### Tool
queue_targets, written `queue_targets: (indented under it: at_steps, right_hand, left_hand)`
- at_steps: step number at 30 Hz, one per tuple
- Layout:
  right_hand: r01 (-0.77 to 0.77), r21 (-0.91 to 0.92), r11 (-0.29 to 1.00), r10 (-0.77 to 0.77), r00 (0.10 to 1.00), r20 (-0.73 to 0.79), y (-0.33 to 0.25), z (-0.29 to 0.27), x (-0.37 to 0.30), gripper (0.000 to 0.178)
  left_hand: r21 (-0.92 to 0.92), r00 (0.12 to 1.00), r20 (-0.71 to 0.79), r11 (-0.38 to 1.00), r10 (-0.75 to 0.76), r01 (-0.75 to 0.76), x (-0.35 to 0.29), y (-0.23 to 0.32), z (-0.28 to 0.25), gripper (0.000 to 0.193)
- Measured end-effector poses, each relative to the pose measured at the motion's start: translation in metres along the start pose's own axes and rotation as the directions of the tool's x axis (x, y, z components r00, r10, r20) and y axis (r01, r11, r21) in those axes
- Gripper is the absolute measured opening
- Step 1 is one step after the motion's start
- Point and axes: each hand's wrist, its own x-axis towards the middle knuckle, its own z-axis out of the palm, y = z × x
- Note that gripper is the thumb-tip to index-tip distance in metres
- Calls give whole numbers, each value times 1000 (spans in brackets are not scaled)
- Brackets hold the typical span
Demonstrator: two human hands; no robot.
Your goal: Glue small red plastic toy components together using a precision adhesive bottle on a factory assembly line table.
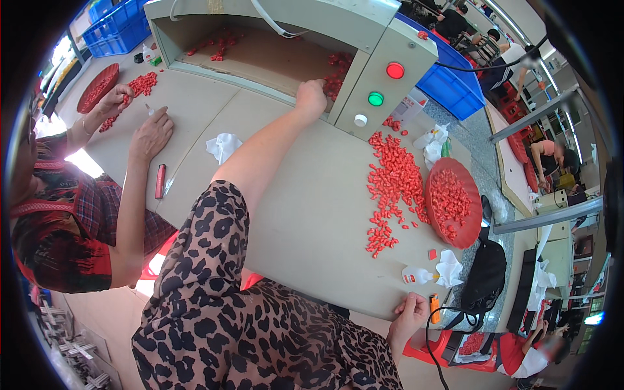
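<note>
My left hand (311, 99) reaches into the wide opening of a pale green metal box (270, 88), at its right end. Its fingers are curled beside a cluster of small glossy red pieces (337, 65); what they grip is hidden. At the table's near right edge is my right hand (409, 314), fingers bent in and closed; I cannot make out anything in them. Close to it are an orange lighter (434, 309) and a small white glue bottle (416, 275). A loose spread of red pieces (393, 175) lies beside a red round tray (478, 224) holding more.
The box front carries a red light (395, 70), a green light (376, 99) and a white knob (361, 120). A black bag (486, 276) and cable lie at right, a blue crate (448, 81) behind. At left, a co-worker's hands (153, 133) work near another red tray (97, 88).
</note>
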Motion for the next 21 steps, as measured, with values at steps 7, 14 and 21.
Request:
queue_targets:
  at_steps: [7, 14, 21]
  right_hand:
    - [13, -20, 1000, -13, 999, -45, -1, 5, 0, 12]
    - [11, -39, 999, -13, 999, -51, -1, 3, 0, 11]
    - [37, 23, 999, -36, 999, -25, 7, -5, 3, 10]
  left_hand:
    - [35, 999, 48, 999, -14, 12, 6, -5, 0, 29]
    - [-603, 953, 224, 739, -205, 301, -16, 3, -28, 39]
    - [-628, 655, 749, 209, -97, 749, -77, 47, -103, 33]
